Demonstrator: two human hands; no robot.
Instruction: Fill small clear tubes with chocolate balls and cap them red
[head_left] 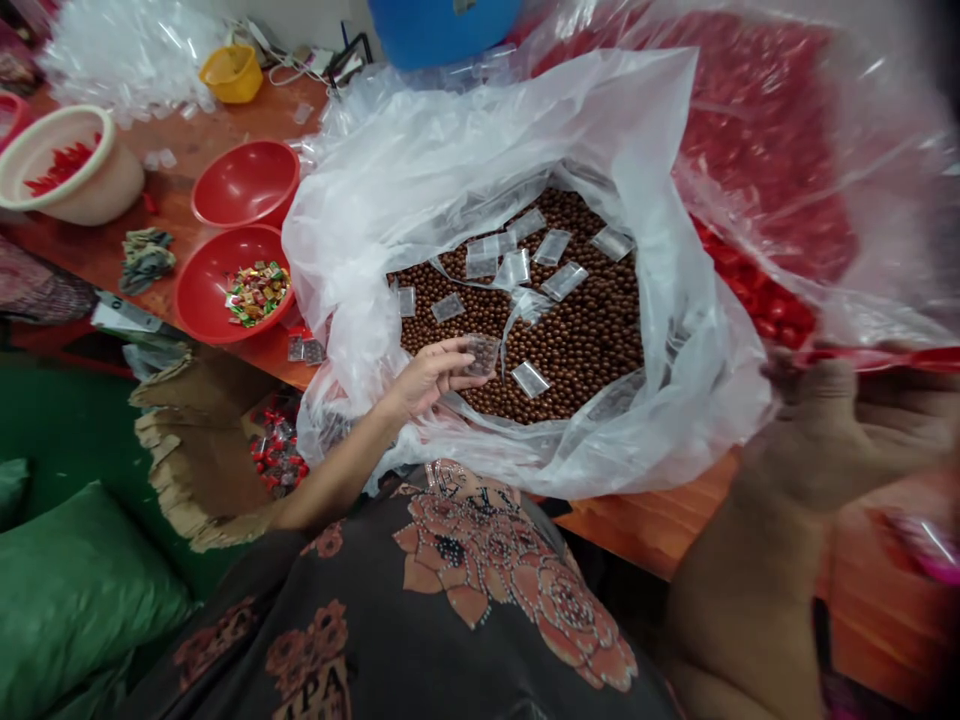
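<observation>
My left hand point(435, 376) pinches a small clear plastic box point(481, 355) over the near left part of the brown balls point(592, 330). These balls fill a large white plastic bag point(345, 230) with its mouth spread wide. Several more clear boxes, such as one at the near side point(531, 379), lie on the balls. To the right of the bag is my right hand point(862, 420), blurred, beside a red strip or rim point(885, 360); whether its fingers hold that strip is unclear.
Two red bowls point(246, 183) stand left of the bag, the nearer one point(196, 290) holding wrapped sweets. Further left is a white tub point(105, 185) with red pieces. Red items point(772, 305) in clear plastic lie at right. A cardboard box point(176, 470) sits below the orange table point(637, 520).
</observation>
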